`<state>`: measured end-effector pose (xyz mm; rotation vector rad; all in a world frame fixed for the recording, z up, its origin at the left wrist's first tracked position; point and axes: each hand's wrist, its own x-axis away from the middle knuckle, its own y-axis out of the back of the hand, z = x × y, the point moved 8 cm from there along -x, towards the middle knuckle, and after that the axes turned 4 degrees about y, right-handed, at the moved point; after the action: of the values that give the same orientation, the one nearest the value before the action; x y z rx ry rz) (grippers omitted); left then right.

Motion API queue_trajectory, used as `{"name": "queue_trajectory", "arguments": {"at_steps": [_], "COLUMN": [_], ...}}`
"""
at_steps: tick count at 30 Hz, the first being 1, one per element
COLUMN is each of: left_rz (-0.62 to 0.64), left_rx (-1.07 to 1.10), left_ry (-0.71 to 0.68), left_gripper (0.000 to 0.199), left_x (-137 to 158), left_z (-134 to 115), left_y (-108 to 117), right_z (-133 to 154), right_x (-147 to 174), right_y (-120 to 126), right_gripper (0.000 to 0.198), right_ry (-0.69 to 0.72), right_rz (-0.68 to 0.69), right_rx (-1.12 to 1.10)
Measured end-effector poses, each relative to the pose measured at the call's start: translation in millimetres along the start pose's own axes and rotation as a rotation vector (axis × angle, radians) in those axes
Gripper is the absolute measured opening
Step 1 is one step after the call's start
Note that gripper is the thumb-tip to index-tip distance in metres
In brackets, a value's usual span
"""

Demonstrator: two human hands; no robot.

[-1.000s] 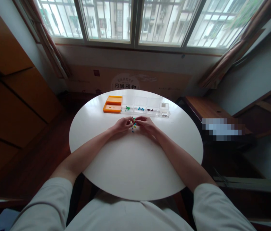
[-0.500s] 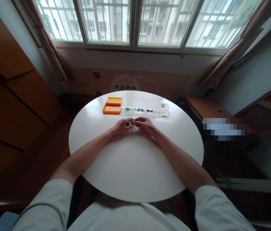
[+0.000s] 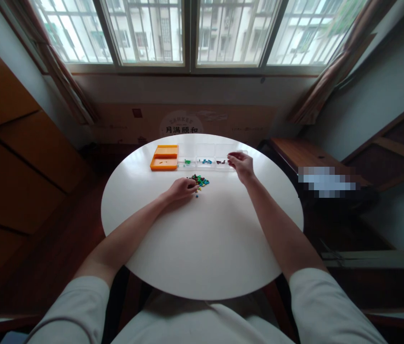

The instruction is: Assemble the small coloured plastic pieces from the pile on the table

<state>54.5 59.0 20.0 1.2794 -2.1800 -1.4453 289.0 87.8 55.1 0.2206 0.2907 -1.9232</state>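
A small heap of mixed green, blue, yellow and brown plastic pieces [image 3: 200, 180], like tiny toy bricks, lies on the white table. At its left edge rests my left hand [image 3: 182, 188], fingers curled; what they hold, if anything, is hidden. My right hand [image 3: 243, 166] is over the right end of the row of clear boxes, thumb and fingertips pinched near the brown pieces [image 3: 220, 162]. Anything in that pinch is too small to make out. Other clear compartments hold blue pieces [image 3: 207, 161] and green pieces [image 3: 187, 162].
An open orange box [image 3: 164, 165] with a few orange bits stands at the left end of the clear row. The round white table [image 3: 202, 248] ends close to my body. A wooden bench [image 3: 291, 153] is off to the right, below the windows.
My right hand has left the heap and moved right and away from me to the clear boxes. My left hand has stayed by the heap, which now shows more fully.
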Motion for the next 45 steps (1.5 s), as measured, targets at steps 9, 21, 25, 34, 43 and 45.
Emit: {"name": "queue_trajectory", "arguments": {"at_steps": [9, 21, 25, 34, 43, 45], "left_rz": [-0.015, -0.022, -0.025, 0.011, -0.044, -0.051], "left_rx": [0.007, -0.041, -0.088, -0.076, -0.056, -0.079], "left_ry": [-0.011, -0.011, -0.019, -0.012, -0.016, -0.014], "left_gripper": [0.037, 0.038, 0.037, 0.045, 0.048, 0.047], "left_x": [0.1, 0.5, 1.8, 2.2, 1.1, 1.0], "left_z": [1.4, 3.6, 1.2, -0.6, 0.8, 1.1], "left_y": [-0.3, -1.4, -0.7, -0.9, 3.6, 3.7], "right_z": [-37.4, -48.1, -38.2, -38.4, -34.5, -33.5], "right_x": [-25.5, -19.9, -12.6, 19.6, 41.4, 43.1], "right_y": [88.2, 74.6, 53.4, -29.0, -57.6, -59.5], "right_gripper": [0.011, 0.011, 0.016, 0.024, 0.026, 0.025], "right_ry": [0.099, -0.056, 0.025, 0.247, 0.351, 0.366], "right_rz": [-0.402, -0.379, -0.230, 0.310, 0.508, 0.514], "right_rx": [0.404, 0.080, 0.198, 0.556, 0.630, 0.644]}}
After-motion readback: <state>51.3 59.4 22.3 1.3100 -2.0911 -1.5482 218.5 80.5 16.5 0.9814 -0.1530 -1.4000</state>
